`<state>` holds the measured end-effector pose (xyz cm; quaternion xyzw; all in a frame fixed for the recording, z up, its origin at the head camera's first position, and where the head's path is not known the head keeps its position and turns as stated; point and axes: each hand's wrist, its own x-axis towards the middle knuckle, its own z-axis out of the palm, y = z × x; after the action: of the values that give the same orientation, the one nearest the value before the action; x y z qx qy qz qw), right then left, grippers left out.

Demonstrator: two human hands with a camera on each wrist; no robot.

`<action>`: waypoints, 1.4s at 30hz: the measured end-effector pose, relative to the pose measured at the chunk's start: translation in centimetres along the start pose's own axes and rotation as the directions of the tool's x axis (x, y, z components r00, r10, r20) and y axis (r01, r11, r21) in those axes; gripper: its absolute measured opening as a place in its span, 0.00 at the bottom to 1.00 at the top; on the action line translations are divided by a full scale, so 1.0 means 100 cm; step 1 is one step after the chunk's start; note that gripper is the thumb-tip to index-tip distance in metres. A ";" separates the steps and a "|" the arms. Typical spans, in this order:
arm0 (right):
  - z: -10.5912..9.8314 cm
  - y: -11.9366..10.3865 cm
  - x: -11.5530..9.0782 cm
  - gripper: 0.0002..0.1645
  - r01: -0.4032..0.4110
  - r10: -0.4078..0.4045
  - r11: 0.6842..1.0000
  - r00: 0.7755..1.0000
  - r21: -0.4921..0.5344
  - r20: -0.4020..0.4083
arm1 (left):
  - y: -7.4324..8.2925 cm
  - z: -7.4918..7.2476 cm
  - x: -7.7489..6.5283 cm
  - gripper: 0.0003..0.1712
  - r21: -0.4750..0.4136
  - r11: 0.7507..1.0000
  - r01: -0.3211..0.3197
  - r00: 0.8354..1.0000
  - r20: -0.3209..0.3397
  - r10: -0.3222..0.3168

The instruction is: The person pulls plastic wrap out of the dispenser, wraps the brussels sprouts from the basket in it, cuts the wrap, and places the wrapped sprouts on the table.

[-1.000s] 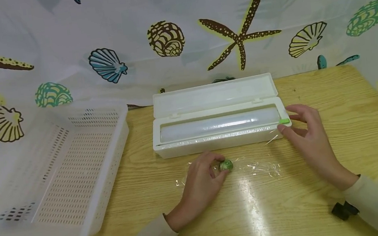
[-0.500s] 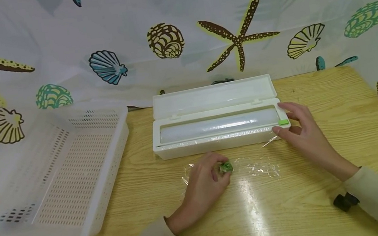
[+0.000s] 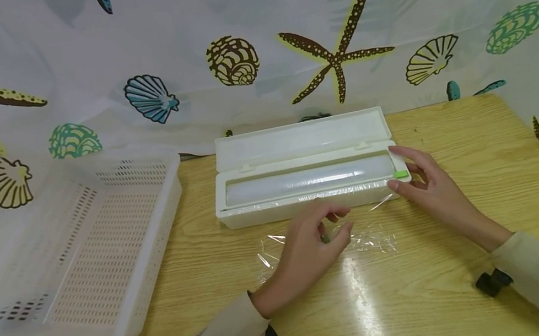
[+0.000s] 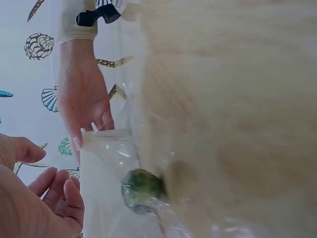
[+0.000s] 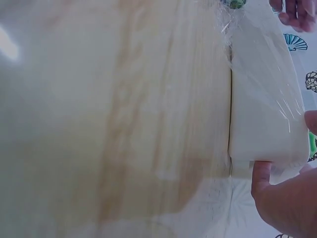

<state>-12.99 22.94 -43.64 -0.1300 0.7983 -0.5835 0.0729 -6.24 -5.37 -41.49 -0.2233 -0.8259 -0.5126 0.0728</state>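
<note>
In the head view my left hand [image 3: 309, 249] hovers over the table with its thumb and fingers apart, holding nothing. Behind its fingers, mostly hidden, sits a small Brussels sprout; the left wrist view shows this sprout [image 4: 142, 189] clearly on crinkled clear cling film [image 4: 171, 220]. A white cling film dispenser [image 3: 260, 216] lies with its lid up and a roll [image 3: 310, 179] inside. Film hangs over its front wall onto the table. My right hand [image 3: 437, 190] grips the dispenser's right end, thumb at the front, beside a green slider [image 3: 401, 174].
A white perforated plastic basket [image 3: 158, 241] stands at the left of the wooden table [image 3: 414, 295]. Behind the dispenser hangs a white cloth [image 3: 275, 1] printed with shells and starfish.
My left hand has let go of the Brussels sprout and moved a little right and up, fingers spreading. The right hand slid slightly left along the dispenser's end and still grips it.
</note>
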 end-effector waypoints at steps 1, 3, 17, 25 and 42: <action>0.000 0.000 0.000 0.41 0.006 -0.006 1.000 1.000 -0.003 0.001 | 0.001 0.002 0.005 0.12 0.000 1.000 -0.017 1.000 -0.002 0.017; 0.000 0.001 0.000 0.40 0.015 -0.015 1.000 1.000 -0.013 0.000 | 0.003 0.006 0.014 0.12 0.011 0.999 -0.048 0.999 -0.006 0.048; -0.002 0.001 0.001 0.37 0.025 -0.024 0.999 1.000 -0.034 0.016 | 0.006 0.034 0.049 0.12 0.044 0.998 -0.035 0.999 -0.005 0.035; -0.002 0.002 0.001 0.37 0.027 -0.026 0.998 1.000 -0.049 0.016 | 0.014 0.047 0.065 0.10 0.148 0.988 -0.031 0.999 0.024 0.027; -0.003 0.006 0.001 0.36 0.074 -0.072 0.995 0.997 -0.073 0.029 | 0.010 0.067 0.094 0.15 0.210 0.977 -0.022 0.994 0.107 0.000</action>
<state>-13.20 23.38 -44.07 -0.1694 0.8131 -0.5539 0.0572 -13.39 3.68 -40.46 -0.2458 -0.8771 -0.4090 0.0549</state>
